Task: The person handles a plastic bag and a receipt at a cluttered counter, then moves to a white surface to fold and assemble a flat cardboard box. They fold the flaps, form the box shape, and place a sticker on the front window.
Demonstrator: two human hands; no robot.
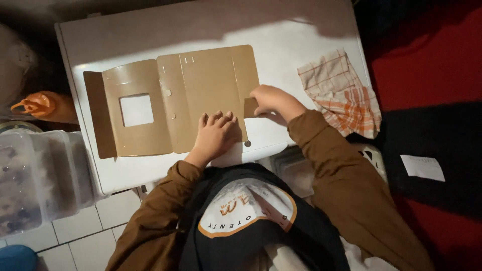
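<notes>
Cardboard (201, 95), flat and brown, lies in the middle of the frame on a white table (301, 45). It is an unfolded box with flaps and a square window cut in its left part.

Low in the frame, the person's body is mostly a dark shape. The dark top has a round badge, and the room is dim, so small things are hard to see. The brown sleeves run off the bottom edge.

The left hand (215, 134) rests flat on the bottom edge of the cardboard, fingers close together and pressing down. Its palm cannot be seen. The right hand (271, 99) is just beside it, a little higher and to the right. Its fingers curl over a small flap on the right side of the cardboard. The fingertips are tucked under, so how tight they hold is hard to tell.

On the right of the table lies a checked cloth (344, 93), orange and white, partly hanging over the edge. At lower left stand clear plastic tubs (37, 175), blurry and cut off by the frame. Above them is an orange thing (40, 105), too dark to make out. At far right, a white slip of paper (423, 167) lies on something dark.
</notes>
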